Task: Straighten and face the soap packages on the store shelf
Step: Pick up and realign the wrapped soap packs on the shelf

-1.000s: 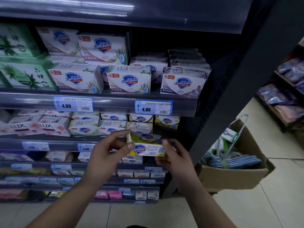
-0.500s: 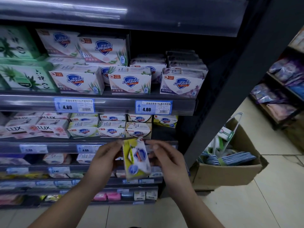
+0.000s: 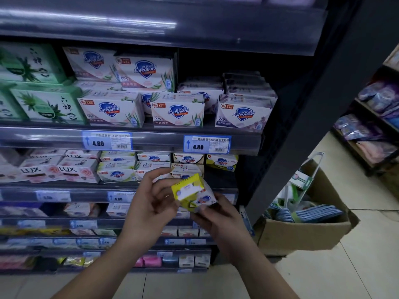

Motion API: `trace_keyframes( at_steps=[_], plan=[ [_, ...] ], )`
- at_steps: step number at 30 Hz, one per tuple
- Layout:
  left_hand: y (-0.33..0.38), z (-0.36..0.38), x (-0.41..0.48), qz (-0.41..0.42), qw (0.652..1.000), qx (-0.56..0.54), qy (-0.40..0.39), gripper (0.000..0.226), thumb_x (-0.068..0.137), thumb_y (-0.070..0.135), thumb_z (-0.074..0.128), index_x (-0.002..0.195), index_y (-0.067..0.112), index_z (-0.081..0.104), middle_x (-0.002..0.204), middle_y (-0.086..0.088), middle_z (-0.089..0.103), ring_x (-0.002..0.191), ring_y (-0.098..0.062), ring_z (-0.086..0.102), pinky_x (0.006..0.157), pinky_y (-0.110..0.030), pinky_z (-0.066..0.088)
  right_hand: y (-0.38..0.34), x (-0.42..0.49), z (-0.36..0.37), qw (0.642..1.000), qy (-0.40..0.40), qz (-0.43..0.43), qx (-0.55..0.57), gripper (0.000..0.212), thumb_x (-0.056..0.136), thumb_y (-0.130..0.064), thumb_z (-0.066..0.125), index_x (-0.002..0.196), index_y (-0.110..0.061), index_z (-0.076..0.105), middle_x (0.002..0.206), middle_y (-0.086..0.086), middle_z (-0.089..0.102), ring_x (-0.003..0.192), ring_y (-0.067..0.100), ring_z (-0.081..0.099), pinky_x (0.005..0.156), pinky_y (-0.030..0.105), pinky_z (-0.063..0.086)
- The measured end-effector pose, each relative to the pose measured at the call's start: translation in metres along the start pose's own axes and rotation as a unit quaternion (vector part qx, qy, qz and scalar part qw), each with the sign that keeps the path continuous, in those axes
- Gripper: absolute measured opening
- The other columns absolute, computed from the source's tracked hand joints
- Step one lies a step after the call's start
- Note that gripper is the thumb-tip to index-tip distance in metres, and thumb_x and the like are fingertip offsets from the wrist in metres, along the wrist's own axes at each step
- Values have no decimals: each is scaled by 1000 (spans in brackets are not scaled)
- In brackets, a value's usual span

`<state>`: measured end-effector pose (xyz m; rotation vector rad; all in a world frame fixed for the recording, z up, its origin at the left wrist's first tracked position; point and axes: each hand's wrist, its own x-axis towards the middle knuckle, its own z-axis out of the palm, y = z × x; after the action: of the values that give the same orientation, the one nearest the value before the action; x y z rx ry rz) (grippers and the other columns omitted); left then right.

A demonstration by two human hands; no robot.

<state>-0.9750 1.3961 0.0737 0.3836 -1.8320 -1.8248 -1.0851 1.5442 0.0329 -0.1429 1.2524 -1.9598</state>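
A yellow and white Safeguard soap box [image 3: 190, 192] is tilted end-on in front of the second shelf, held off the shelf by both hands. My left hand [image 3: 151, 201] grips its left side with thumb and fingers. My right hand [image 3: 216, 214] holds it from below and the right. Behind it on the second shelf [image 3: 64, 195] stand more Safeguard boxes [image 3: 117, 169] and one yellow box [image 3: 222, 161] at the far right, with a dark gap below that box. The upper shelf carries larger Safeguard packs [image 3: 178, 111].
LUX soap boxes [image 3: 58, 171] fill the left of the second shelf, green boxes [image 3: 43, 104] the upper left. Lower shelves hold small soaps. A dark shelf upright [image 3: 302, 126] stands on the right, with an open cardboard box [image 3: 302, 231] on the tiled floor beside it.
The soap box came off the shelf front and was turned in both hands, from lying face-out, to upright, to tilted end-on now. The camera view shifted slightly.
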Motion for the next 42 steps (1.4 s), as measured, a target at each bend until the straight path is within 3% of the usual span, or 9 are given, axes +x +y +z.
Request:
trace_keyframes(
  at_steps=[8, 12, 17, 21, 25, 32, 35, 38, 42],
  plan=[
    [-18, 8, 1, 39, 992, 115, 14, 59, 96, -11, 56, 136, 33, 60, 134, 6, 62, 127, -9, 58, 96, -24, 55, -9, 3, -10, 969, 112, -144, -166, 18, 94, -16, 73, 101, -32, 69, 104, -9, 77, 96, 9, 74, 71, 20, 59],
    [-29, 33, 12, 61, 972, 225, 2, 58, 96, 5, 64, 148, 27, 50, 126, 16, 48, 122, 0, 52, 102, -11, 43, -14, 5, -20, 942, 158, -207, -212, 21, 98, -17, 67, 111, -33, 67, 107, -8, 74, 103, 9, 70, 84, 31, 58],
    [-31, 59, 36, 19, 972, 234, -27, 65, 94, 9, 65, 153, 24, 43, 127, 6, 50, 116, -4, 57, 102, -21, 48, -25, 13, -36, 929, 202, -176, -255, 37, 101, -23, 59, 135, -34, 60, 125, -1, 66, 116, 15, 62, 101, 40, 51],
    [-39, 76, 42, -8, 976, 212, -45, 68, 92, 4, 66, 153, 22, 41, 141, 3, 52, 125, 2, 52, 97, -7, 44, -29, 15, -45, 934, 198, -171, -244, 41, 101, -16, 57, 139, -31, 59, 129, -4, 69, 117, 13, 64, 103, 42, 52],
    [-49, 88, 41, -68, 977, 197, -40, 77, 92, 7, 68, 158, 24, 31, 146, 6, 49, 129, 0, 49, 89, -4, 47, -26, 18, -52, 930, 180, -168, -274, 47, 99, -9, 53, 134, -40, 61, 117, -21, 73, 103, -4, 67, 83, 17, 51],
    [-54, 92, 41, -129, 971, 187, -70, 85, 94, 12, 65, 150, 51, 16, 142, 18, 45, 140, -5, 41, 90, -25, 50, -23, 31, -56, 932, 169, -97, -305, 49, 99, -26, 60, 142, -46, 48, 102, -51, 60, 105, -11, 59, 89, 24, 47],
    [-58, 85, 39, -145, 970, 189, -56, 85, 94, 11, 65, 158, 42, 19, 152, 9, 44, 119, 6, 57, 77, -24, 52, -21, 37, -56, 933, 168, -86, -307, 56, 98, -29, 60, 149, -43, 42, 110, -38, 63, 107, -5, 62, 88, 27, 50],
    [-62, 76, 32, -159, 972, 170, -40, 82, 94, 5, 64, 159, 36, 25, 151, 15, 44, 73, 26, 56, 85, -46, 60, -19, 41, -56, 935, 167, -82, -301, 55, 98, -26, 59, 147, -44, 43, 100, -16, 61, 100, 11, 62, 79, 46, 59],
    [-61, 62, 28, -166, 967, 189, -40, 70, 96, 8, 65, 156, 29, 35, 149, 8, 49, 105, 25, 53, 91, -38, 58, -22, 51, -61, 937, 172, -73, -294, 45, 99, -23, 59, 139, -42, 52, 90, -22, 69, 91, 29, 71, 88, 55, 59]
  ],
)
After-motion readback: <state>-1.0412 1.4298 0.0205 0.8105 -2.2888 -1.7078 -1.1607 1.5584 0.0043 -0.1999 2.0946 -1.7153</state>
